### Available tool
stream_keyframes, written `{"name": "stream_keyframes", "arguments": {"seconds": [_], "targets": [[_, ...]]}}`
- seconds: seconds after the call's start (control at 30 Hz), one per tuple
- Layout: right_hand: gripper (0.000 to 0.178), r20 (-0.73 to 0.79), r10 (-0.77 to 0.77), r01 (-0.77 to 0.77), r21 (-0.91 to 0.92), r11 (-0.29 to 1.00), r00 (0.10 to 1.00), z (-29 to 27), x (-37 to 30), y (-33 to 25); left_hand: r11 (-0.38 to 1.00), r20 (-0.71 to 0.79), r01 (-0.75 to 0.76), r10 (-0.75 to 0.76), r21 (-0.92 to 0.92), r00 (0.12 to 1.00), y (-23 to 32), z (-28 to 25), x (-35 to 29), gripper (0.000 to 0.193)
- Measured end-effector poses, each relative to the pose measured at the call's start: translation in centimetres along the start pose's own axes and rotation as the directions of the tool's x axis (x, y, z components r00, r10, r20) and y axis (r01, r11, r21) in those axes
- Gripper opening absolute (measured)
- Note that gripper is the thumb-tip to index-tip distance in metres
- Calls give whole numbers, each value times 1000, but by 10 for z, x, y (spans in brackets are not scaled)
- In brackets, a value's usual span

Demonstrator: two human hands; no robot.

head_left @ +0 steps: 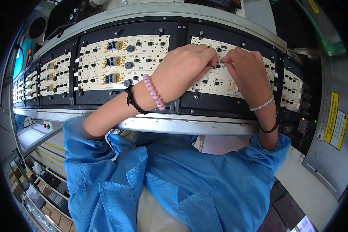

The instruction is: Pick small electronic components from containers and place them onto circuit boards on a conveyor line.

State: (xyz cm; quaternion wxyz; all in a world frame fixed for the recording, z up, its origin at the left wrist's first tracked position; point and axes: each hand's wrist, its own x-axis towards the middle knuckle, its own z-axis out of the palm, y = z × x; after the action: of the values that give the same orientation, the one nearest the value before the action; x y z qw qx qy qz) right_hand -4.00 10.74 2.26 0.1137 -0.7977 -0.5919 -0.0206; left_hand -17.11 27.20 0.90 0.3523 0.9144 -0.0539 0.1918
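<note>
A cream circuit board panel (pixel 205 88) with small black parts and yellow parts lies in a black carrier tray (pixel 220 103) in front of me. My left hand (pixel 187 65) reaches across the panel's left part, its thumb and fingers pinched close to a small dark part. From the other side, my right hand (pixel 248 73) comes down over the panel with thumb and index finger closed together near its middle. The two sets of fingertips are a short gap apart. Whatever lies between the fingers of either hand is too small or hidden to name.
Left of it, another carrier holds a board panel (pixel 100 69) with digit displays (pixel 109 62) and round black buzzers (pixel 128 65). More filled carriers line the conveyor, including a board (pixel 292 91) at right. A metal rail (pixel 189 125) runs along the near edge.
</note>
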Motion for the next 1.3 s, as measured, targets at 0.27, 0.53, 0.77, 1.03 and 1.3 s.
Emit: {"name": "stream_keyframes", "arguments": {"seconds": [0.27,0.53,0.77,1.03,1.3], "targets": [[8,0,4,-4,49,999,1000,-3,-1,1,1000,10,-20,20,-14,1000,1,6,1,8],[13,-166,147,-121,153,981,975,-27,12,23,998,55,-67,66,6,996,7,31,6,14],[9,-277,113,-92,88,992,954,-21,13,18,998,81,-65,64,3,995,10,38,4,15],[14,-143,248,-220,184,958,958,-13,22,30,942,76,-238,227,238,971,14,11,5,15],[18,-140,445,-337,468,817,885,-17,23,53,673,-241,148,47,725,969,-144,-204,-22,30]]}}
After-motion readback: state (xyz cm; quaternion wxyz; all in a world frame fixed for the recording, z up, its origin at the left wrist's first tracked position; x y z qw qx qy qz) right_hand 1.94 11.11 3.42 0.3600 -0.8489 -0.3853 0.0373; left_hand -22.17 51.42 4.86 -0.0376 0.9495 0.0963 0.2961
